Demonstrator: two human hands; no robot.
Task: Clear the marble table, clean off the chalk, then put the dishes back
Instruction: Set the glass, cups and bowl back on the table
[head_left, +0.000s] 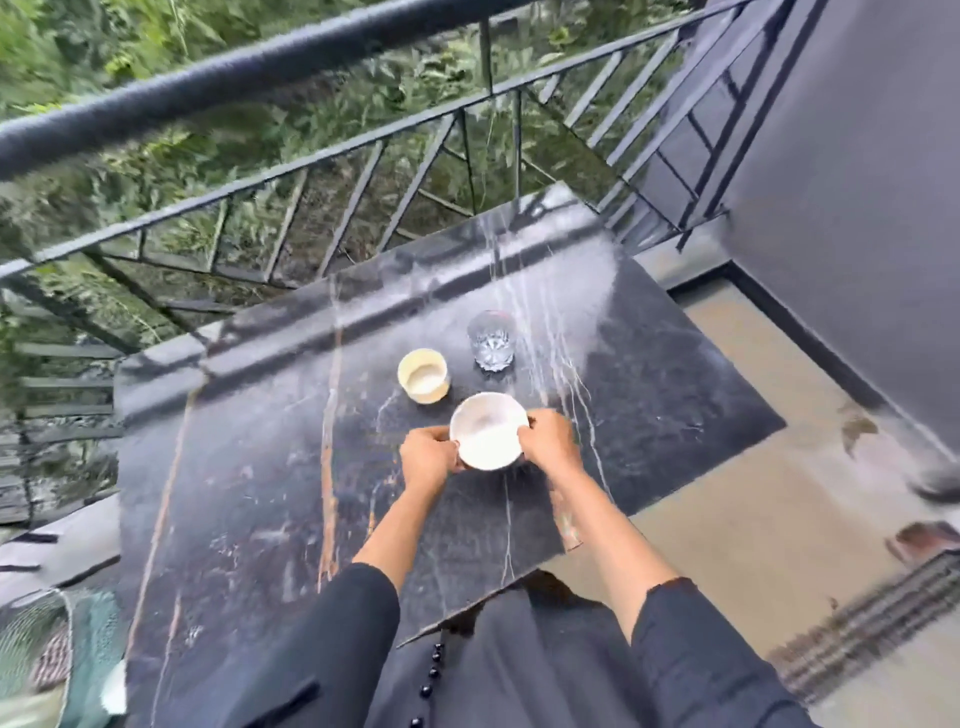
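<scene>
A person stands at a dark marble surface (249, 467) on a balcony, looking down over both outstretched arms. The left hand (428, 457) and the right hand (551, 441) hold a white bowl (488, 431) between them, one on each side of its rim. The fingers of both hands are curled closed around the bowl's edge, the left ones on its near-left side and the right ones on its right side. Whether the bowl rests on the surface or is lifted just clear of it cannot be told. The bowl is upright and its inside looks pale and bare.

Just beyond the bowl, to the left, stands a small cream cup (423, 375), upright, apart from the bowl but near it. To the right of the cup stands a clear cut glass (491, 340), also upright, near the cup without touching it. All three dishes sit toward the far-right part of the surface.

The marble is black with thin white and rust-brown veins, and a pale whitish haze spreads across the far-right corner beyond the glass. A black metal railing (311, 171) runs along the far edge, with green plants behind it. To the right lies a beige tiled floor (727, 519) and a grey wall (857, 234). Both forearms come out of dark sleeves (701, 665).
</scene>
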